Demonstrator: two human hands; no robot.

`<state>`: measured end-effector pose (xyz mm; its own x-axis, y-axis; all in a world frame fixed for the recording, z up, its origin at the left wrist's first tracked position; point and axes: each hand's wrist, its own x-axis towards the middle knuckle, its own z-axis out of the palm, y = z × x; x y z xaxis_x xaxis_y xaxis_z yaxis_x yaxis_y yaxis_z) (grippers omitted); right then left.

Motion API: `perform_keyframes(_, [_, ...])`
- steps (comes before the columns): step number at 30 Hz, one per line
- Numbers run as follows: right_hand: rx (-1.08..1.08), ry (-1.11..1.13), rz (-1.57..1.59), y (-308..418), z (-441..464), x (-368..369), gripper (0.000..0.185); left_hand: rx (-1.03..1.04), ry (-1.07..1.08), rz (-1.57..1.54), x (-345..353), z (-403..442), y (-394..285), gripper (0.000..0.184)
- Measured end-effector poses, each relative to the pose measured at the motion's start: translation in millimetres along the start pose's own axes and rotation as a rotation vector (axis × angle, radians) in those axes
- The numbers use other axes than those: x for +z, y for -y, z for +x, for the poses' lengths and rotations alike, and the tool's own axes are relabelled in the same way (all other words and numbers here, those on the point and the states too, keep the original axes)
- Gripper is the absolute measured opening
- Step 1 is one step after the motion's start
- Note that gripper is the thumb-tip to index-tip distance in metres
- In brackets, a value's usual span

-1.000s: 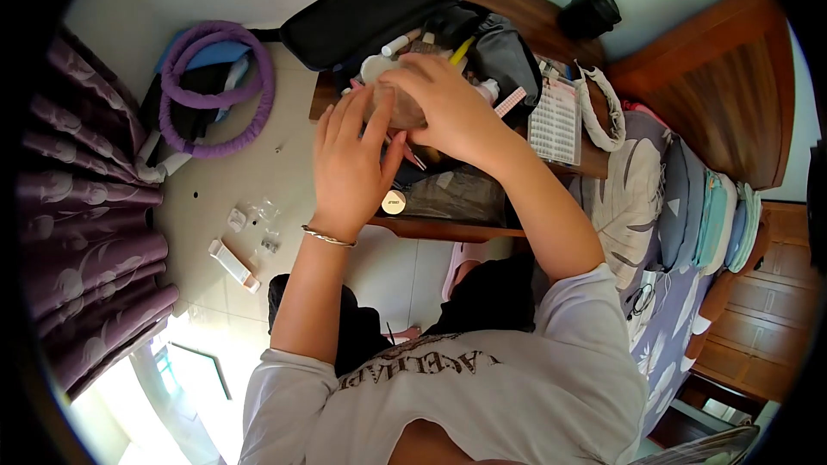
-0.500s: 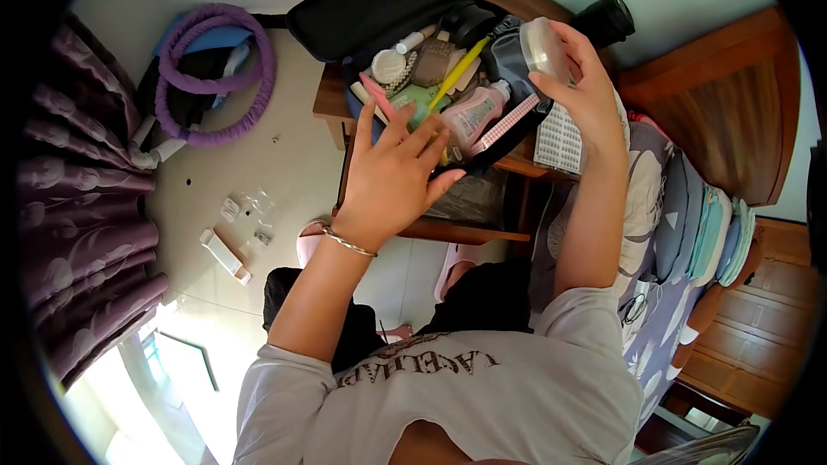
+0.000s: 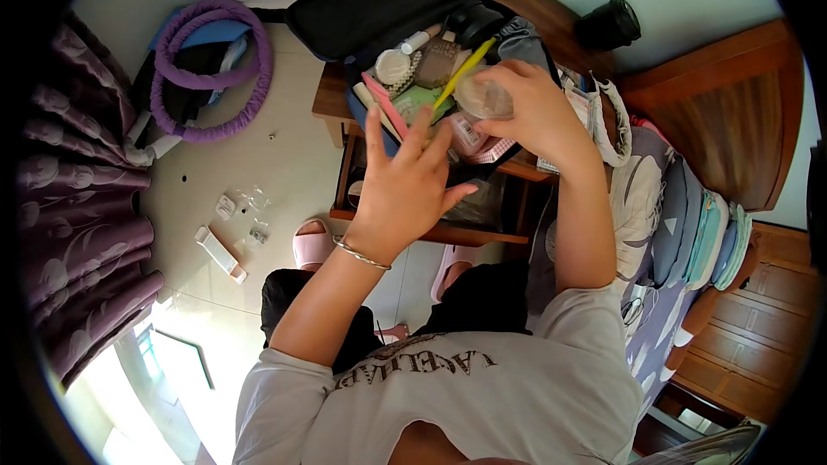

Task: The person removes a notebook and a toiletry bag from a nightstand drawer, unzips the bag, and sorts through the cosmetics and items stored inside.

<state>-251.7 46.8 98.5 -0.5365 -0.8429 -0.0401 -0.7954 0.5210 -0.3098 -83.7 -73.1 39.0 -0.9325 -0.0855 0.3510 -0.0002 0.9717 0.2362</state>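
An open black cosmetics bag point(image 3: 388, 4) lies packed with toiletries on the wooden table. My right hand point(image 3: 543, 112) grips a round clear-lidded container point(image 3: 482, 96) and holds it over the bag's contents. My left hand point(image 3: 403, 185) has its fingers spread at the bag's near edge, close to a pink stick-shaped item point(image 3: 384, 103). Between the hands is a pink bottle point(image 3: 468, 135), partly covered by the container. A yellow stick point(image 3: 469, 65) lies slantwise across the other items. Near it are a round white-lidded jar point(image 3: 393, 65) and a brownish bottle point(image 3: 438, 62).
A black cylindrical container point(image 3: 608, 24) stands at the table's back right. Below the bag, a drawer point(image 3: 465, 231) is pulled out. Purple padded rings point(image 3: 267, 77) are at the left, with a small opened box point(image 3: 220, 253) on the floor. Folded clothes point(image 3: 680, 215) lie on the bed.
My right hand has brought the round container left and down, from the bag's right side to over its contents. My left hand has shifted slightly right and stays spread.
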Motion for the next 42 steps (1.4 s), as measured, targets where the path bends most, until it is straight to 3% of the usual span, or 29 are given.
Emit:
perform_keyframes(4, [0.039, 0.004, 0.008, 6.9, 5.5, 5.4, 0.049, 0.082, -0.051, -0.052, 3.8, -2.0, 1.2, 0.050])
perform_keyframes(9, [-0.017, -0.198, -0.042, 0.7, -1.7, 28.4, 0.061, 0.065, -0.110, -0.093, 10.8, -0.7, 1.5, 0.053])
perform_keyframes(16, [-0.084, -0.109, -0.252, -11.9, -17.0, 29.7, 0.063, 0.042, -0.054, -0.061, 11.2, -3.5, 3.0, 0.059])
perform_keyframes(19, [-0.084, -0.104, -0.209, -9.1, -8.8, 26.7, 0.060, 0.055, -0.043, -0.058, 11.2, -3.7, 3.8, 0.059])
perform_keyframes(24, [0.090, -0.185, -0.101, 6.5, 1.4, 25.3, 0.062, 0.080, -0.049, -0.071, 10.4, -2.6, 5.4, 0.055])
perform_keyframes(28, [0.045, -0.251, 0.007, 5.5, -1.3, 24.6, 0.058, 0.098, -0.141, -0.168, 9.2, -3.1, 9.1, 0.045])
perform_keyframes(30, [0.089, -0.080, 0.155, 9.8, -2.6, 17.9, 0.053, 0.109, -0.151, -0.197, 7.1, -2.3, 10.6, 0.042])
perform_keyframes(40, [-0.116, -0.027, 0.285, -0.4, 1.8, 6.7, 0.044, 0.100, -0.247, -0.244, 3.8, 0.0, 14.1, 0.029])
perform_keyframes(42, [-0.131, 0.069, 0.348, -0.7, 3.4, 7.2, 0.043, 0.095, -0.267, -0.259, 3.1, -1.8, 15.4, 0.028])
